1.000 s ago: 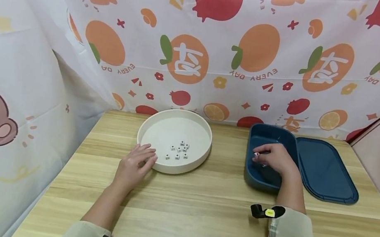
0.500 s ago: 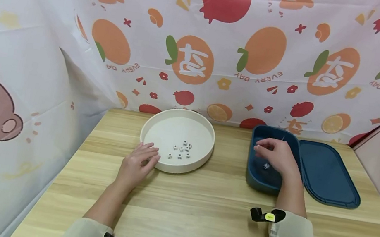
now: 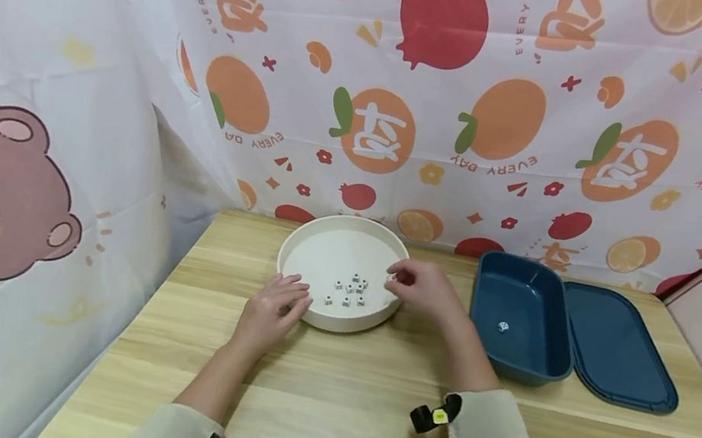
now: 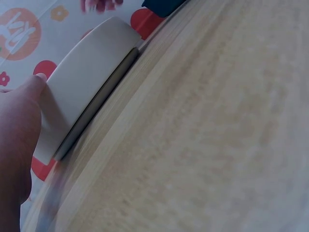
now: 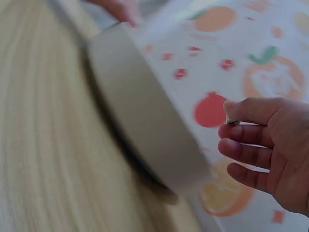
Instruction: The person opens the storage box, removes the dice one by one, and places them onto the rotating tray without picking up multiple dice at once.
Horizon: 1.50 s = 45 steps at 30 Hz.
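Several small white dice (image 3: 349,289) with dark marks lie in the front half of a round cream tray (image 3: 334,322). My left hand (image 3: 272,308) rests on the tray's front-left rim, fingers relaxed; the left wrist view shows its thumb (image 4: 36,87) along the rim. Over the tray's right rim, my right hand (image 3: 428,291) pinches one die (image 5: 232,122) between thumb and index finger, the other fingers loosely curved. To the right, a dark blue box (image 3: 517,367) without its cover holds a single die (image 3: 503,327) on its floor.
A dark blue lid (image 3: 625,350) lies flat against the box's right side. Behind the wooden table (image 3: 345,419) hangs a fruit-print cloth (image 3: 439,110), close to tray and box. A bear-print cloth (image 3: 14,193) hangs at the left.
My right hand has lifted out of the blue box with a die and moved left to the tray's right rim. The left hand stays on the tray. The head view has shifted slightly.
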{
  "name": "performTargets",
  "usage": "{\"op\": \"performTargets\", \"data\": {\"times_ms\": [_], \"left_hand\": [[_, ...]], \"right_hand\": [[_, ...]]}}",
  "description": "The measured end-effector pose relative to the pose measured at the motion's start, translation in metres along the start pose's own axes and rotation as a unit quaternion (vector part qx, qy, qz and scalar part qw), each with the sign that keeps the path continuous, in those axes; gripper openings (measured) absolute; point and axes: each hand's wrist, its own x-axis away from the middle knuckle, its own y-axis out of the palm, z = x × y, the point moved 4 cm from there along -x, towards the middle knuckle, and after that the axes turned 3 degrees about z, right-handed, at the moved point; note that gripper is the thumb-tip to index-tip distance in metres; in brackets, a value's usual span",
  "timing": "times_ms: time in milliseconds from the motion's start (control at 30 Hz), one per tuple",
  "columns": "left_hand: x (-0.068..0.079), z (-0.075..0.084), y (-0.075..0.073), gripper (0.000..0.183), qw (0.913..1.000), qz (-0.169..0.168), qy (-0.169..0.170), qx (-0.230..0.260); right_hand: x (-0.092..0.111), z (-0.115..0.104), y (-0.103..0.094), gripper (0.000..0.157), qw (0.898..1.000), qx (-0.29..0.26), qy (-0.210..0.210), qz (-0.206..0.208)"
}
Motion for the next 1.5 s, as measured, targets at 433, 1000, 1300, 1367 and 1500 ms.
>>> {"op": "performTargets", "data": {"times_ms": [433,1000,1300,1367,1500], "left_hand": [[0.001,0.000,0.001,0.016,1.0000,0.002,-0.004,0.002],[-0.003,-0.001,0.002,0.016,0.9999,0.001,-0.009,0.007],[-0.003,-0.003,0.001,0.016,0.9999,0.005,-0.012,0.011],[-0.003,-0.003,0.002,0.016,0.9999,0.004,-0.011,0.012],[-0.003,-0.003,0.004,0.016,0.9999,0.001,-0.008,0.010]], "right_hand": [[-0.040,-0.005,0.054,0.006,0.965,0.245,-0.048,-0.075],[-0.031,-0.012,0.025,0.021,0.987,0.126,-0.009,-0.095],[0.006,0.021,-0.062,0.021,0.993,0.114,-0.034,-0.003],[0.018,0.042,-0.080,0.020,0.991,0.128,-0.019,0.014],[0.043,0.089,-0.103,0.018,0.989,0.145,0.028,0.020]]}}
